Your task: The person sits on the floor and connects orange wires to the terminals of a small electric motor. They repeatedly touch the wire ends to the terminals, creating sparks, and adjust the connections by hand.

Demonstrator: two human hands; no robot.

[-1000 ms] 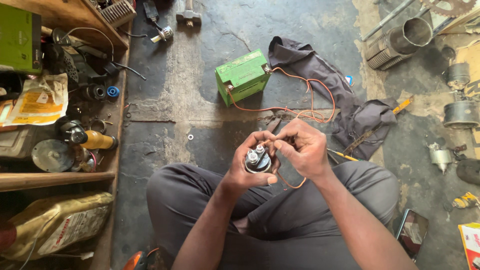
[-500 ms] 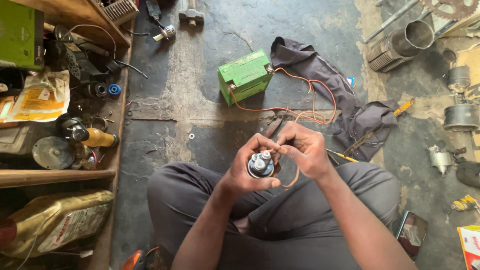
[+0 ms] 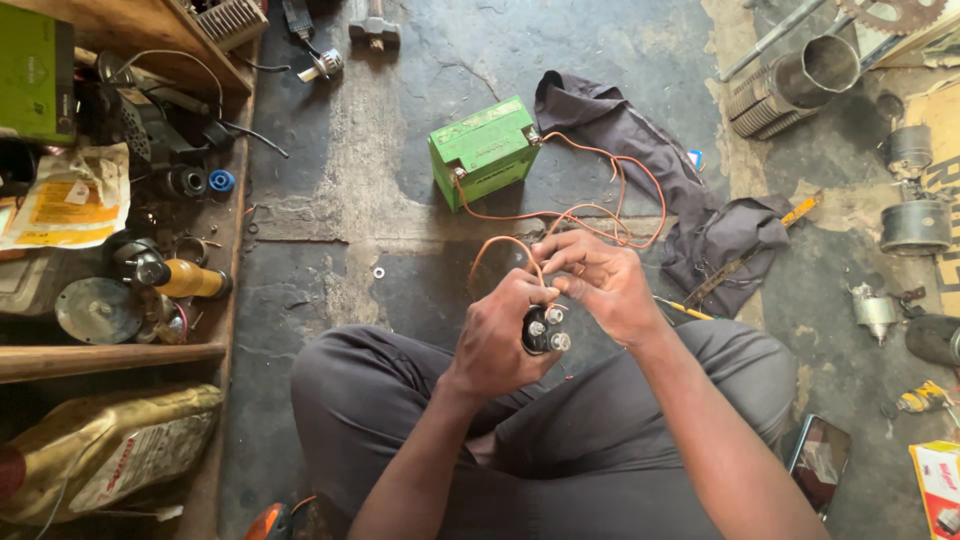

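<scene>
My left hand (image 3: 500,335) grips a small black cylindrical part with shiny screw terminals (image 3: 544,330), held over my lap. My right hand (image 3: 598,280) pinches an orange wire (image 3: 500,245) just above those terminals. The wire loops back over the concrete floor to a green battery (image 3: 483,150) that sits ahead of me. I sit cross-legged in grey trousers (image 3: 370,400).
A dark cloth (image 3: 640,150) lies right of the battery, with a yellow-handled tool (image 3: 800,210) near it. Metal cylinders (image 3: 800,80) and motor parts (image 3: 912,225) lie at the right. A phone (image 3: 818,460) rests by my right knee. A cluttered wooden shelf (image 3: 110,355) and an oil bottle (image 3: 100,450) stand at the left.
My left hand has turned the black part so its terminals face up. My right hand has lifted the orange wire into a loop above it.
</scene>
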